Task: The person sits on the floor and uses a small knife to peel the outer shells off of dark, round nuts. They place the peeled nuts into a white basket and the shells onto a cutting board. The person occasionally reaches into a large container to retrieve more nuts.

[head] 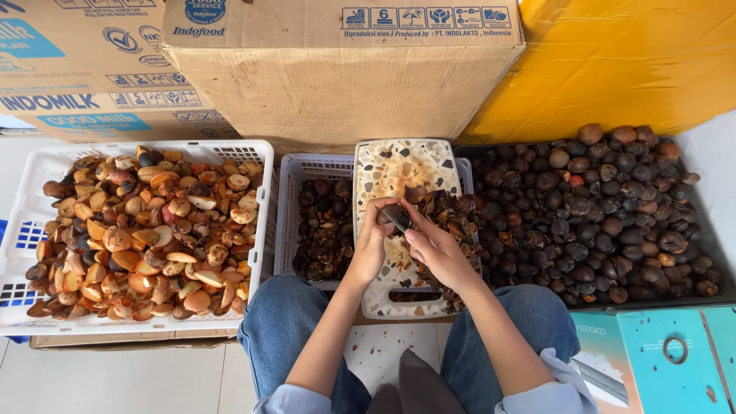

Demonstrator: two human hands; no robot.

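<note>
Fingertips of both hands meet over the far half of a speckled cutting board, closed around one dark round nut. The left hand cups the nut from the left, fingers curled tight on it; the right hand pinches a small dark blade whose long axis slants from the right hand's fingertips up and left into the nut (its handle is hidden). The board bridges a white crate of dark shell scraps. Left of it sits a white basket of split, pale kernels; right, a dark tray heaped with whole nuts. Cardboard boxes stand behind.
</note>
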